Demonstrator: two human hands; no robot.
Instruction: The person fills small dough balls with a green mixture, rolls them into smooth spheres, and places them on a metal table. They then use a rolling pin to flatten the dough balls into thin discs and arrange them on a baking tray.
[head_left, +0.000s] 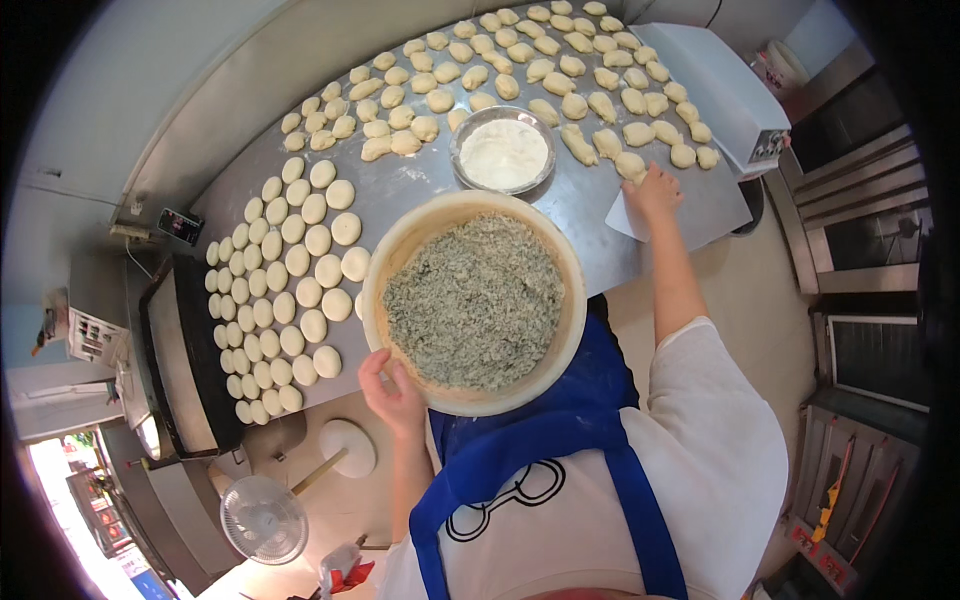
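A large pale round tub (577, 307) holds a heap of grey-green, crumbly filling (476, 304). It sits in front of me at the table's front edge. My left hand (394, 394) grips the tub's near-left rim with fingers and thumb. Farther right, my right hand (654, 193) reaches over the table, its fingertips at a lump of dough (628, 166). Under that hand lies a flat white piece (624, 219), perhaps a scraper; whether I grip it is hidden. Just beyond the tub, a metal bowl (551, 161) contains white flour (504, 154).
Rows of smooth round dough discs (298, 260) cover the left of the steel table (409, 180). Many rough dough lumps (521, 52) spread across the back. A white machine (720, 90) stands at the right end, a black-rimmed griddle (187, 360) at the left, and a fan (264, 519) behind it.
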